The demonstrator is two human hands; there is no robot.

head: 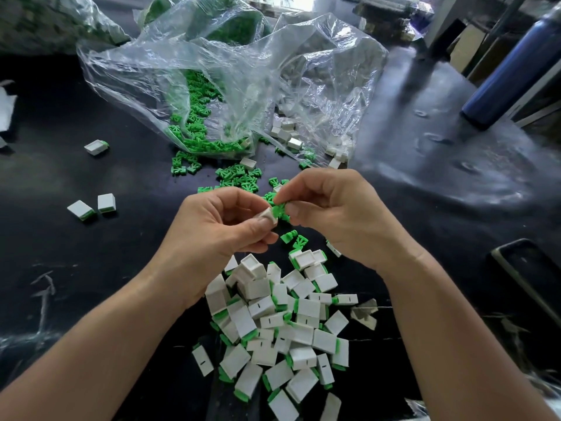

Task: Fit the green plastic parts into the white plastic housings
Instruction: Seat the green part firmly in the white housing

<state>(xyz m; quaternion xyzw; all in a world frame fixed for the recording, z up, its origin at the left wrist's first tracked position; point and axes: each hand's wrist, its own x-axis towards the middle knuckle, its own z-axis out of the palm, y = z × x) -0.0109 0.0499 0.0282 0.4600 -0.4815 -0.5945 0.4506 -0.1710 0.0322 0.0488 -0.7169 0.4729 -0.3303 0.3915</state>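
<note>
Two hands are in view, the left hand [224, 226] pinching one white housing [269, 217] and the right hand [328, 214] pinching one green part [278, 209]. On the dark table [91, 268] three finished white-and-green pieces lie apart at the left: one alone [96, 146] and a pair [92, 206]; the near heap of finished pieces [285, 329] holds several dozen, too many to count exactly. Two clear plastic bags stand open, one with green parts [194, 123] and one with white housings [303, 129], both uncountable, and one blue bottle [513, 68] stands at the right.
</note>
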